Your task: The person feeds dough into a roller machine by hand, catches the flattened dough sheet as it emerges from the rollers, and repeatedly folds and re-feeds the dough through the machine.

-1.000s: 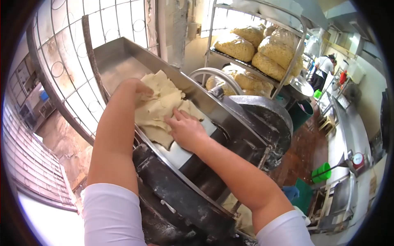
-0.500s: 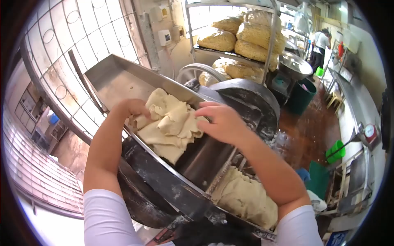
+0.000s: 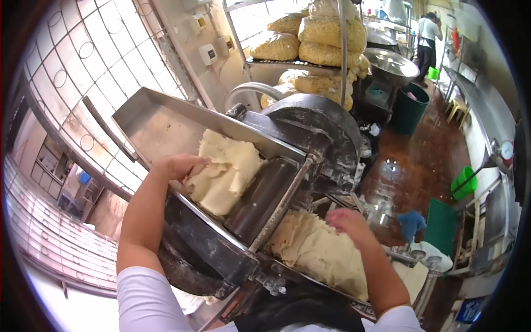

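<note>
A folded piece of pale dough (image 3: 224, 174) lies at the lower end of the metal hopper tray (image 3: 166, 124), against the dark roller (image 3: 263, 199) of the machine. My left hand (image 3: 185, 166) is at the dough's left edge, its fingers curled in against it. Below the roller, a larger mass of dough (image 3: 321, 249) rests on a lower tray. My right hand (image 3: 347, 221) is over the upper right edge of that mass, fingers bent and slightly blurred; whether they grip it is unclear.
A rack with bags of yellow stuff (image 3: 326, 52) stands behind the machine's wheel guard (image 3: 321, 133). Farther right are a metal bowl (image 3: 391, 63), a dark green bin (image 3: 410, 108), a green bucket (image 3: 463, 182) and a long counter (image 3: 487, 105). A person (image 3: 427, 39) stands far back.
My right hand has left the upper dough and moved down to the lower mass. The upper dough is more compact on the roller. My left hand stays beside it. The view has shifted.
</note>
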The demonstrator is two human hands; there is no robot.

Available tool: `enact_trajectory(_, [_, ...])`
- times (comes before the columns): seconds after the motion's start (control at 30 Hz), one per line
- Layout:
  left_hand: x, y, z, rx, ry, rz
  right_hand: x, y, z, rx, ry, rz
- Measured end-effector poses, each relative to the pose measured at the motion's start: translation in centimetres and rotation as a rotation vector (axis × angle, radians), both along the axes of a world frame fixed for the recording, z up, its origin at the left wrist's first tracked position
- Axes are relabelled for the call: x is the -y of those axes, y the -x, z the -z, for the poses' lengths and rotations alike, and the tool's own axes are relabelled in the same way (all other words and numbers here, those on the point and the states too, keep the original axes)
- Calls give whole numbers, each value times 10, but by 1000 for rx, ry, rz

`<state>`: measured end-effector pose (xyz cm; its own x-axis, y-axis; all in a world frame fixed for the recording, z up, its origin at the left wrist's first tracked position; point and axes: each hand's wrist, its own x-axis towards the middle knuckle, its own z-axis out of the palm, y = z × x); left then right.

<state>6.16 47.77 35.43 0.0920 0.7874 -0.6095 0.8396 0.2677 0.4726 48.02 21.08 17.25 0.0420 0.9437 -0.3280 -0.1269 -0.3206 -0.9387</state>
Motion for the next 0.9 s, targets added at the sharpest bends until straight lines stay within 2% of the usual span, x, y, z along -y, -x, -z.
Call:
enact_trajectory(0.07, [-3, -7, 0, 29, -48, 16, -6, 23, 25, -111, 93, -38])
enact_trajectory(0.17, [9, -31, -18, -397, -239, 169, -30, 64, 56, -343, 234, -97])
enact_trajectory(0.23, [11, -31, -11, -163, -195, 214, -52, 95, 78, -672, 316, -86])
enact_trajectory(0.3, [10, -26, -7, 57, -111, 253, -76, 131, 63, -825, 401, -34])
enact_trajectory(0.37, [7, -20, -5, 265, 14, 285, -103, 165, 86, -1137, 272, -34])
enact_trajectory(0.43, [2, -19, -2, 222, -46, 252, -129, 192, 105, -1348, 182, -37])
enact_trajectory(0.47, [3, -19, -3, 198, -73, 235, -138, 200, 104, -1370, 173, -45])
enact_trajectory(0.57, [4, -31, -11, -325, -260, 222, -147, 211, 105, -1306, 198, -37])
enact_trajectory(0.77, [27, -42, -4, -13, -99, 359, -138, 204, 99, -1107, 245, -26])
enact_trajectory(0.87, [38, -55, -11, -78, -260, 209, -118, 189, 101, -983, 277, 2])
enact_trajectory(0.9, [44, -55, -16, -69, -424, 217, -108, 179, 101, -936, 278, 22])
